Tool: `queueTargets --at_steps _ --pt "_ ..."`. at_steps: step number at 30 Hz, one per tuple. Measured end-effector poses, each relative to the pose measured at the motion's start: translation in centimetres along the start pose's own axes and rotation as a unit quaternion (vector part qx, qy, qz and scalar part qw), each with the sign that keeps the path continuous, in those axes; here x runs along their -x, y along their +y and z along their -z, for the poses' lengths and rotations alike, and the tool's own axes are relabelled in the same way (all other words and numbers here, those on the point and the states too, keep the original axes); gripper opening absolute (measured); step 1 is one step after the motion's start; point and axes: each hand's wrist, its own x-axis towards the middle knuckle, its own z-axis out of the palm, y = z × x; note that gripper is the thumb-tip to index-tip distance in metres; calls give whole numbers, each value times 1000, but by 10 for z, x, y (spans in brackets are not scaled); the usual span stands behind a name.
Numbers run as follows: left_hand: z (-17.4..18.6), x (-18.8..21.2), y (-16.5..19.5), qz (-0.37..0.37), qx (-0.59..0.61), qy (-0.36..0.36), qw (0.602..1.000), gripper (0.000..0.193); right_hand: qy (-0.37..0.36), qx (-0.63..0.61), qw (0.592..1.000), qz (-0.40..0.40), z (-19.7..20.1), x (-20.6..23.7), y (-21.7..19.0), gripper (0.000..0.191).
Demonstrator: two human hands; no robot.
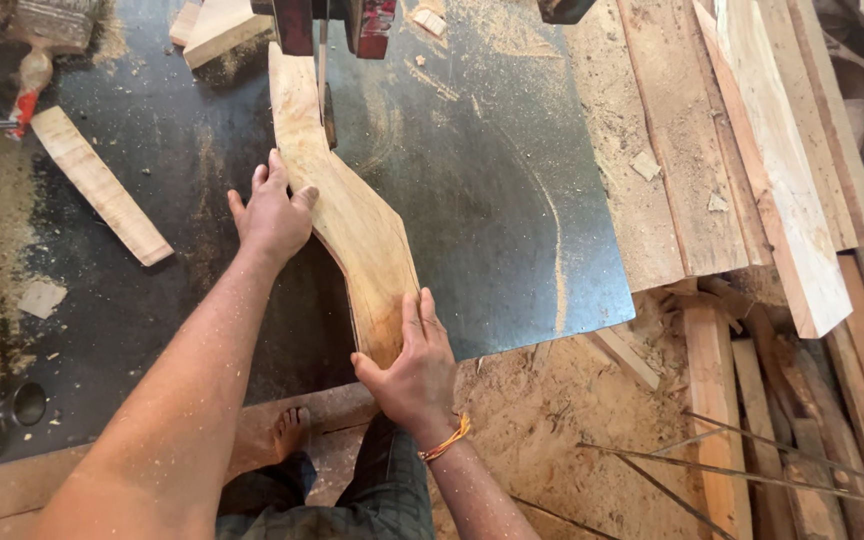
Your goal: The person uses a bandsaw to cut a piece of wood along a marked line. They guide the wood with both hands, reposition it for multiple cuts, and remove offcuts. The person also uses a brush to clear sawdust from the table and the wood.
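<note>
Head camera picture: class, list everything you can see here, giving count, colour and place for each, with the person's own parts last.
Curved wooden piece: one, pale tan, lying on the dark table, its far end at the saw blade.
Saw table: one, dark metal, dusted with sawdust, centre.
Saw blade: one, thin grey, top centre, with a dark red guide beside it.
Offcut strip: one, pale, on the table at left.
Planks: several, pale to reddish, stacked at right.
Thin metal rods: a few, grey, lower right.
Bare foot: one, below the table edge.
Orange wristband: one, on the right wrist.
Left hand: flat against the piece's left edge.
Right hand: gripping the piece's near end.
</note>
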Motion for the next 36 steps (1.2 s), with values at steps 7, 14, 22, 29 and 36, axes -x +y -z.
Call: queueTargets --at_steps 7,14,22,29,36 --pt "0 -4 1 -5 -4 8 1000 81 12 -5 1000 13 -1 -3 2 103" --pt "-2 -8 -2 -9 -6 6 1000 83 5 -2 1000 16 0 -6 2 102" --pt "-14 10 -4 -35 -19 31 999 85 -55 -4 998 -6 14 -6 4 106" --pt "-24 26 -11 -42 -9 21 999 87 -27 -18 999 -19 7 -5 3 101" --pt "-21 17 -6 -25 8 11 1000 86 -19 -21 999 -19 3 -8 2 101"
